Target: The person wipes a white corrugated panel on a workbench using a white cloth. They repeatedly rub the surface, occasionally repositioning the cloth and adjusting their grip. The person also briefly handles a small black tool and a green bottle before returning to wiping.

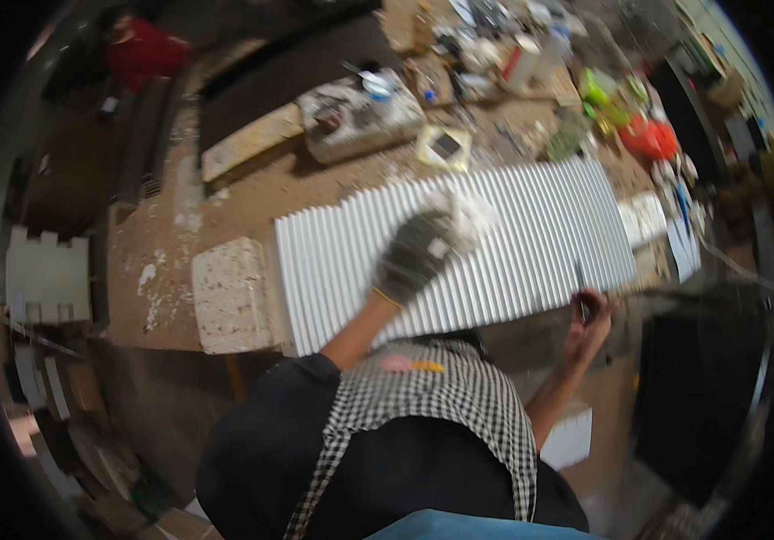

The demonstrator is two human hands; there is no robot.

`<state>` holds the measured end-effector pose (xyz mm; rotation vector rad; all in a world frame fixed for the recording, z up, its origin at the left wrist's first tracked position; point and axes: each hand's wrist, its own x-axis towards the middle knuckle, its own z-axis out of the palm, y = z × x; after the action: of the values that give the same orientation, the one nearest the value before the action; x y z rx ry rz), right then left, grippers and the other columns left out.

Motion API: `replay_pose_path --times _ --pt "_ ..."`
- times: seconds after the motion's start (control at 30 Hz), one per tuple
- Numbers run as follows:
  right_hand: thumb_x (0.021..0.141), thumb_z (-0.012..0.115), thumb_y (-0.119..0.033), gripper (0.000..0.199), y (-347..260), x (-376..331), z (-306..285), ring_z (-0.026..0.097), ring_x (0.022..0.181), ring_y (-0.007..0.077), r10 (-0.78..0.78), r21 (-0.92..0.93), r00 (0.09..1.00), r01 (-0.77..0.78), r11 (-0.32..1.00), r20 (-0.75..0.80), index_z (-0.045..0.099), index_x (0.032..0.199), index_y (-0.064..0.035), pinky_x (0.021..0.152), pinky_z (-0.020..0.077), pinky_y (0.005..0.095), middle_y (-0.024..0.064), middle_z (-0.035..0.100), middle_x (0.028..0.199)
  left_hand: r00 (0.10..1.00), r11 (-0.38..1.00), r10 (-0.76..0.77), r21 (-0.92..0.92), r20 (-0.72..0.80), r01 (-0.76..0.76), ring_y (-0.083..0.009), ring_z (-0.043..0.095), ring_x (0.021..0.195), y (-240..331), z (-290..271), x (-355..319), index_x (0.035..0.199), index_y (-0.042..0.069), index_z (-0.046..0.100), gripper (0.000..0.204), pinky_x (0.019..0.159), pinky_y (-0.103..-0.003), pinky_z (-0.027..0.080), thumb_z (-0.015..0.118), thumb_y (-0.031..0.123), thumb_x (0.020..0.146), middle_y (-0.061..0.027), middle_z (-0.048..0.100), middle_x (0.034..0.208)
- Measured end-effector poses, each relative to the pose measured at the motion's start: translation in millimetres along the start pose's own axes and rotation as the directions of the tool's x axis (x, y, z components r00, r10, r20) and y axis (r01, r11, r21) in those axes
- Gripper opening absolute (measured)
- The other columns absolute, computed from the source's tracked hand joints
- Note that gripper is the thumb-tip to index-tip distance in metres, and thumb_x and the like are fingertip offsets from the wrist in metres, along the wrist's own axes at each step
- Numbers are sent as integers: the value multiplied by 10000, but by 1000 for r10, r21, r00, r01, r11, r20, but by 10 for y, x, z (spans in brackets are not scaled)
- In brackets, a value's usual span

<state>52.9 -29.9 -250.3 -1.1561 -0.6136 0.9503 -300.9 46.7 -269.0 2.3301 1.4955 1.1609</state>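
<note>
Head view | around: pale block (pixel 232 297) just beside the left end of the ridged silvery sheet (pixel 540 225), above the table (pixel 166 310) | containers: blue-and-white cup (pixel 376 87) on stained block (pixel 360 126); contents unclear | gloved left hand (pixel 416 255) clutches white wad (pixel 470 220) on sheet; right hand (pixel 590 322) curled at near edge; grip cannot be told

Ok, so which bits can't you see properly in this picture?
In the head view:
White wad by the gloved left hand: too blurred to tell cloth from paper.
Whatever the right hand may be pinching: blurred, too small.
Workbench under the corrugated sheet: hidden by the sheet.
Red shape, upper left: too dim and blurred to make out.
</note>
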Motion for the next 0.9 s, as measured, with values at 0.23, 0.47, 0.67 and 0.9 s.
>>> replay_pose_path --times 0.23,0.47,0.67,0.9 --pt "974 609 84 553 -213 -36 22 681 1087 293 -114 -13 993 114 993 10 413 1490 58 910 576 352 177 528 1398 933 949 -265 106 -241 297 -316 605 1219 -863 -231 -335 1323 25 653 437 1088 -430 456 721 82 896 -172 658 1306" --pt "982 629 41 410 -112 122 -112 721 973 237 19 -128 991 -36 991 -130 537 1378 89 842 600 320 145 701 1098 975 907 -198 359 -97 219 -336 579 1247 -703 -259 -252 1192 152 777 385 1100 -459 443 737 76 816 -158 633 1349" --pt "1013 629 -42 267 -12 295 -133 711 906 196 24 -300 995 -51 953 -92 603 1252 75 826 588 318 143 686 1055 975 905 -200 364 -93 220 -327 577 1262 -736 -241 -293 1218 157 762 334 1105 -464 432 688 120 895 -163 627 1360" --pt "1005 642 -74 198 37 310 162 738 749 159 -2 -529 998 -35 848 -69 674 1139 68 647 570 272 88 719 896 975 915 -199 337 -103 222 -328 577 1258 -765 -234 -307 1218 154 760 317 1092 -464 439 697 130 909 -156 626 1363"
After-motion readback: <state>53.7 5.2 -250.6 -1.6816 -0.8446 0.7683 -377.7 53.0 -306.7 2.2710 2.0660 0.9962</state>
